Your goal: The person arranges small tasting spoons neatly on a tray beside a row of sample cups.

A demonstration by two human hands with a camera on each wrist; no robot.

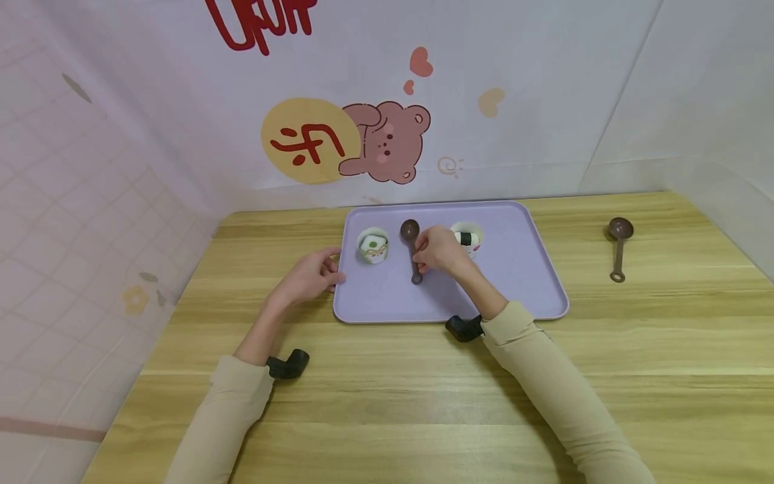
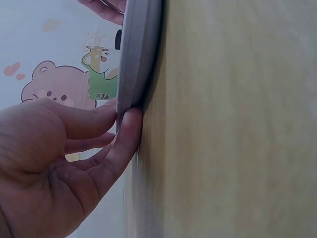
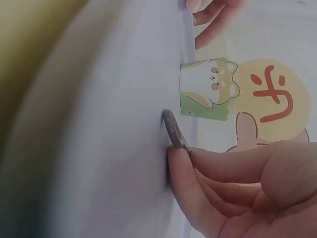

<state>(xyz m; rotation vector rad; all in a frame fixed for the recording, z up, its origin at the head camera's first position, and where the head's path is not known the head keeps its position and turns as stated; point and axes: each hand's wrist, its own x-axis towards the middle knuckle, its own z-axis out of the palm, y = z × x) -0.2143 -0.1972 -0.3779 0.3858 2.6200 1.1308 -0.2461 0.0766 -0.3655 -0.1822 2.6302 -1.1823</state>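
Note:
A lilac tray [image 1: 387,299] lies on the wooden table. At its left edge my left hand [image 1: 310,275] pinches the rim; in the left wrist view, the thumb lies on one side of the tray edge [image 2: 141,54] and a finger on the other. My right hand [image 1: 441,247] pinches the handle of a brown measuring spoon [image 1: 410,230] over the tray, its round bowl toward the far side. The right wrist view shows the handle end [image 3: 173,128] between thumb and finger, close over the tray surface. Left of the spoon stands a small animal-face cup [image 1: 375,257].
Another small cup [image 1: 470,227] stands behind my right hand, partly hidden. Both cups hold small white sushi-like pieces. A second brown measuring spoon [image 1: 620,230] lies on the table right of the tray. A wall sheet with a cartoon bear [image 1: 390,144] rises behind the table.

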